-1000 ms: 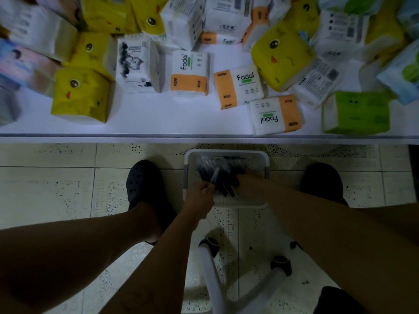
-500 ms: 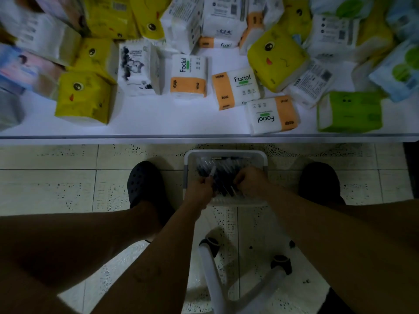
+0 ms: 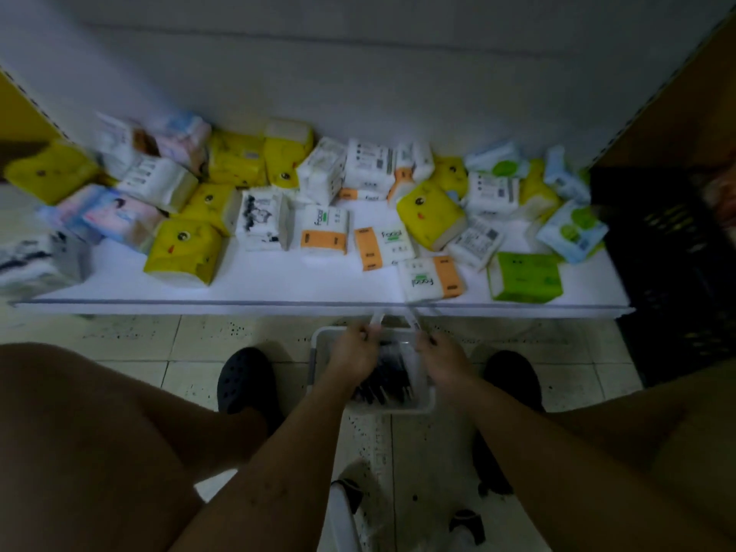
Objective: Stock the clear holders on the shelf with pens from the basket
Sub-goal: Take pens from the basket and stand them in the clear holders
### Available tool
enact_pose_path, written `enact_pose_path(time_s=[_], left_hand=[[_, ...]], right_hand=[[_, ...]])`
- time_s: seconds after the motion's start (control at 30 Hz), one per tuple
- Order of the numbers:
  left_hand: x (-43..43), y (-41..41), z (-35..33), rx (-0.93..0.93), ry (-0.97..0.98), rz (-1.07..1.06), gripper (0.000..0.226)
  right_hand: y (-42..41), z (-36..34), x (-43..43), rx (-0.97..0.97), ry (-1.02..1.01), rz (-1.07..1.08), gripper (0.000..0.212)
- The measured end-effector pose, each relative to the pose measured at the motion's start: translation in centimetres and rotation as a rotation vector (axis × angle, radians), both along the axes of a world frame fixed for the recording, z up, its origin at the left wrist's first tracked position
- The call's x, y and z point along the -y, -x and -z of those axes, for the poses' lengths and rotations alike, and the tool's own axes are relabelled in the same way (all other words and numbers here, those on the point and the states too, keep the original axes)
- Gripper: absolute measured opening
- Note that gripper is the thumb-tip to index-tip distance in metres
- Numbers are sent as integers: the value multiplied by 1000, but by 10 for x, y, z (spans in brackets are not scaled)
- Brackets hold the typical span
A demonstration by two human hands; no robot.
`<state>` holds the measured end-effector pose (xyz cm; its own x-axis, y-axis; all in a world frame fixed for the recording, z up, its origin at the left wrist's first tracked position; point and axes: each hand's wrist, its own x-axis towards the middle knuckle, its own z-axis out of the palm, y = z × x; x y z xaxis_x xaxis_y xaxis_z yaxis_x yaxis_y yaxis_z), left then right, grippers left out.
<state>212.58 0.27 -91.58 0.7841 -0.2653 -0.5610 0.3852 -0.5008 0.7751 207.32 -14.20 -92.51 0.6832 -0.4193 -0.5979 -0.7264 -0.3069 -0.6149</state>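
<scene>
A pale plastic basket [image 3: 422, 406] stands on the tiled floor between my feet, with several dark pens [image 3: 384, 382] lying in it. My left hand [image 3: 354, 352] is above the basket's far left part and grips a clear-bodied pen [image 3: 376, 318] that points up toward the shelf edge. My right hand [image 3: 440, 354] is above the basket's far right part and holds pens [image 3: 412, 318] that also stick upward. No clear holders are in view.
A low white shelf [image 3: 278, 290] runs across in front, crowded with tissue packs in yellow, white, orange and green [image 3: 525, 276]. A dark crate [image 3: 669, 272] stands at the right. Black clogs [image 3: 247, 380] flank the basket. A white stool frame [image 3: 342, 511] is below.
Both hands have risen out of the basket holding pens. My head has tilted up, so the shelf's back wall now shows and the basket sits lower in view.
</scene>
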Motion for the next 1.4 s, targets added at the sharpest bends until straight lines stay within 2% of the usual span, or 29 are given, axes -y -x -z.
enact_pose_path(time_s=[0.1, 0.23, 0.33, 0.47, 0.67, 0.87, 0.93, 1.03, 1.1, 1.2, 1.3, 1.4], left_hand=[[6, 1, -29, 185, 46, 64, 26], [12, -4, -67, 318, 66, 43, 20], [18, -13, -94, 382, 32, 89, 17], [38, -16, -137, 466, 121, 152, 19], [75, -17, -222, 612, 316, 180, 9], [104, -17, -316, 863, 350, 237, 10], [109, -14, -347, 955, 356, 207, 10], [116, -11, -387, 996, 440, 193, 5], [120, -9, -410, 1025, 488, 207, 17], [127, -10, -448, 1074, 551, 224, 30], [137, -16, -482, 1157, 527, 250, 23], [147, -28, -512, 1215, 520, 262, 21]], right_hand=[[4, -31, 2, 187, 11, -24, 31], [7, -67, 4, 390, -202, 175, 11], [2, -95, 7, 492, -253, 226, 15], [3, -133, 17, 643, -79, 195, 24], [3, -214, 45, 869, 2, 233, 33], [10, -312, 77, 1099, 29, 194, 12], [14, -342, 85, 1142, 111, 159, 11], [18, -381, 97, 1199, 187, 136, 11], [17, -402, 104, 1247, 173, 105, 5], [11, -433, 113, 1337, 170, 74, 21], [2, -462, 122, 1393, 242, 41, 41], [-11, -489, 134, 1432, 294, 4, 42]])
